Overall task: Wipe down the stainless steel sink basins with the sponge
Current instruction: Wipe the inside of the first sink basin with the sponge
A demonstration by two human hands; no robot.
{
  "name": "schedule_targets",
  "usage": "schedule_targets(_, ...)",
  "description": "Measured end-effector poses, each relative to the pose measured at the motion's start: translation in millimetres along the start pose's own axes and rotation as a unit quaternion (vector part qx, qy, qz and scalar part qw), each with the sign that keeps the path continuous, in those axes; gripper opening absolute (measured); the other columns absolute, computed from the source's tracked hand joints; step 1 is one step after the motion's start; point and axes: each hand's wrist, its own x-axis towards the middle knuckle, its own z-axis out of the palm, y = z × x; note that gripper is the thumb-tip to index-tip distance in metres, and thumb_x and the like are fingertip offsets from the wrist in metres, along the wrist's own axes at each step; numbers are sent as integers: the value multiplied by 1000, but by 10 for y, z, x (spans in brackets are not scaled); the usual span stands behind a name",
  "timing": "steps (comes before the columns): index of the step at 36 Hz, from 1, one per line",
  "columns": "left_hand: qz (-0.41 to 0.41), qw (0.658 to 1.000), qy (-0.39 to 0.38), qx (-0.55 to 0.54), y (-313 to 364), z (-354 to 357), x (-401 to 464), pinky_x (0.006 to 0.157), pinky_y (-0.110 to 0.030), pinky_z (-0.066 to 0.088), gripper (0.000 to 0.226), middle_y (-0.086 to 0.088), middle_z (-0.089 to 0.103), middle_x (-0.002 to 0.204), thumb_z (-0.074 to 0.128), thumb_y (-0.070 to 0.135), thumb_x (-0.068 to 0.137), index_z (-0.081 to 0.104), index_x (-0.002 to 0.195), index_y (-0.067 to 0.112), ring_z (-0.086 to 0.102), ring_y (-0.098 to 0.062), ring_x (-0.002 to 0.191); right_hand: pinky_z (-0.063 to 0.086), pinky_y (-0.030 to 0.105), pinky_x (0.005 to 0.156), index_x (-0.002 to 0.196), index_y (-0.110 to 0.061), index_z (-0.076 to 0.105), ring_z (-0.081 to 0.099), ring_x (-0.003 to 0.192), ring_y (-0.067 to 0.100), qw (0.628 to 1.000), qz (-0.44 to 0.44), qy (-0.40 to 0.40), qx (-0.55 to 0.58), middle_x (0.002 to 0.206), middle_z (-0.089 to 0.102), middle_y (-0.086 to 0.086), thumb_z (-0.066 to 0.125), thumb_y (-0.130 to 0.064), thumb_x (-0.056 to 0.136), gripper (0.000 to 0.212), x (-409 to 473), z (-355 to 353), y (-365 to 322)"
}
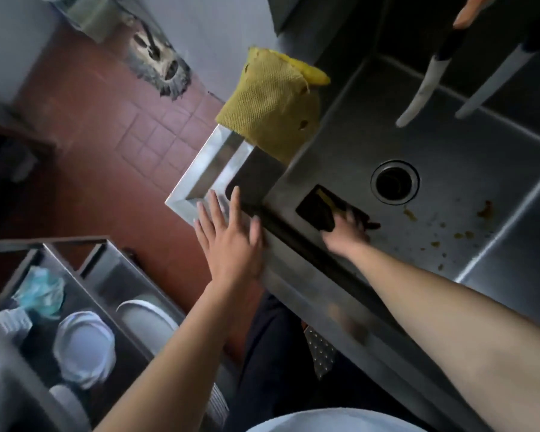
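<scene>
Two bare forearms reach down from the camera. The left hand (228, 241) rests flat, fingers spread, on the sink rim (206, 169). The right hand (346, 232) presses a dark sponge (317, 208) onto the basin floor (468, 169), near the drain (395, 181). Wiping seems underway; next, probably sweep toward the food specks (449, 235) further right.

The sink basin (449, 157) is brushed stainless steel, dull-sheened and smeared with brown specks; its rim (200, 179) shines brighter; the yellow cloth (268, 110) draped there is coarse, waffle-woven and holed; the sponge (317, 208) looks dark and matt; the floor (106, 145) is matt red tile.
</scene>
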Motion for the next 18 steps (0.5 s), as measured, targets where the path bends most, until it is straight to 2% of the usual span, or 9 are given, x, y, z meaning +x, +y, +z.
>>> schedule_targets(3, -49, 998, 41, -15, 63, 143, 15, 123, -42, -7, 59, 2, 2, 166, 34, 46, 101, 14, 156, 39, -9, -19, 152, 10, 53, 123, 158, -29, 15, -4, 153, 33, 998, -24, 5, -64, 167, -11, 1, 44, -40, 101, 65, 200, 79, 88)
schedule_targets(6, -97, 992, 81, -25, 121, 219, 79, 123, -39, -6, 57, 5, 7, 166, 31, 42, 100, 16, 155, 40, -5, -16, 152, 7, 55, 122, 158, -34, 1, -9, 153, 33, 997, -10, 10, -80, 167, -13, 0, 38, -40, 103, 67, 399, 150, 138)
schedule_targets(10, -105, 986, 124, -32, 146, 275, 75, 123, -38, -3, 57, 7, 15, 164, 34, 42, 97, 23, 153, 41, 1, -15, 152, 1, 61, 120, 157, -35, -7, -19, 151, 35, 994, 13, 41, -99, 165, -21, 0, 28, -46, 105, 64, 548, 325, 85)
schedule_targets(14, -102, 983, 140, -53, 132, 271, 89, 123, -37, -5, 57, 8, 20, 163, 38, 43, 96, 29, 151, 41, 3, -14, 152, -2, 65, 118, 157, -40, -3, -23, 150, 33, 990, 7, 100, -103, 165, -21, -1, 25, -53, 103, 62, 668, 434, -117)
schedule_targets(18, -104, 982, 148, -61, 138, 276, 91, 123, -36, -5, 58, 9, 22, 163, 39, 44, 93, 31, 151, 41, 4, -13, 152, -7, 70, 114, 157, -42, 6, -22, 150, 36, 984, -68, 108, -124, 166, -15, 2, 28, -62, 99, 64, 898, 442, -497)
